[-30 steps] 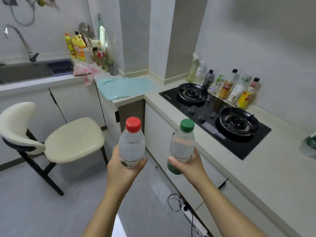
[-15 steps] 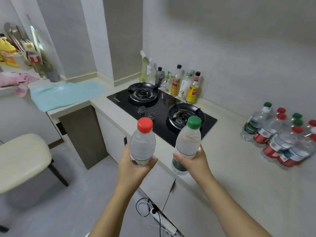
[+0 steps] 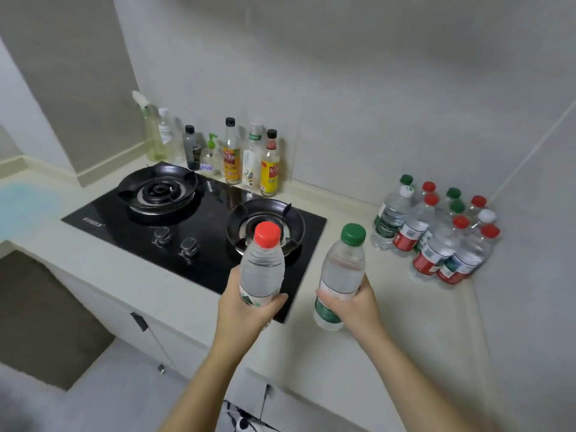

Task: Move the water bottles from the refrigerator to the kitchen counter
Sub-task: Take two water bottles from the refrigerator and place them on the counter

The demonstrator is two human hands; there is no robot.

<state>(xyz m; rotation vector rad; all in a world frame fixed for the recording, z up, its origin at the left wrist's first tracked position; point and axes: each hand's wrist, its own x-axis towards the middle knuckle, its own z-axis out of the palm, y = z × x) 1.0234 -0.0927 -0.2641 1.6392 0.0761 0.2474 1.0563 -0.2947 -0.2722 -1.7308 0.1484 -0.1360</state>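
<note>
Head camera showed the person standing right at the kitchen counter. A second before, it had looked toward a chair and a sink, with the counter off to one side. Then the view swung round, and the bunch of water bottles in the corner came into sight. Both arms had also moved forward over the counter.

The left hand had its fingers wrapped round the lower part of the red-cap bottle. It held the bottle upright in the air, over the front edge of the black stove. The right hand held the green-cap bottle the same way, tipped a little, over the bare counter just right of the stove. Neither bottle seemed to touch the counter yet.

So the carrying looked nearly done. What was left was to set both bottles down, likely near the bunch.

The counter was pale, smooth and flat. The stove had two round burners and two knobs. A row of sauce bottles stood behind it, against the grey wall. A blue cloth lay far to the left. Two grey walls met behind the bunch.
</note>
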